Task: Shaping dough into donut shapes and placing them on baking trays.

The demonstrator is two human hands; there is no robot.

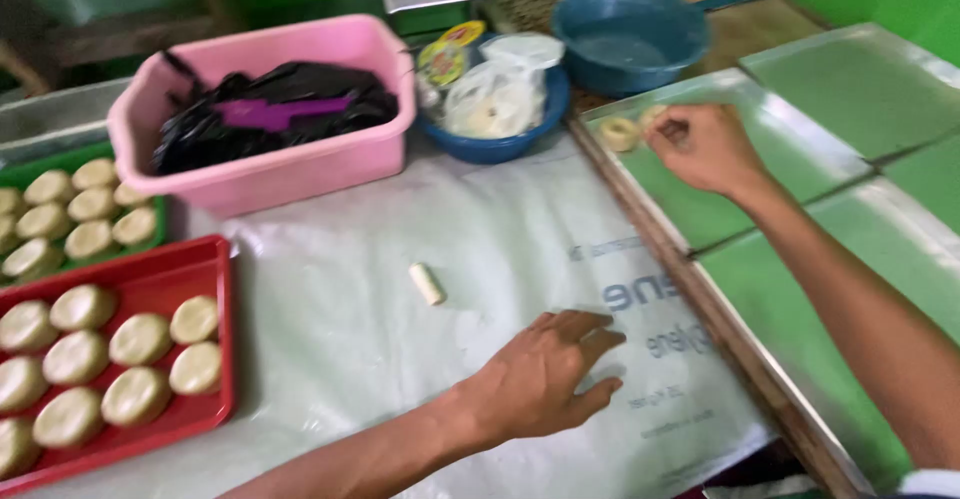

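Observation:
My right hand [703, 145] reaches to the far corner of a metal baking tray [800, 149] with a green-looking surface, fingers closed around a small pale dough piece [654, 116]. A dough ring [619, 134] lies on the tray just left of it. My left hand [548, 374] rests palm down, fingers spread, on the white plastic sheet [400, 339] covering the table, holding nothing. A small white cylinder [427, 284] lies on the sheet to the left of that hand.
A red tray [205, 259] and a green tray [60, 159] hold several round dough pieces at left. A pink tub [300, 174] contains black plastic. Two blue bowls [630, 34] stand at the back, one with a plastic bag. More metal trays [860, 89] lie right.

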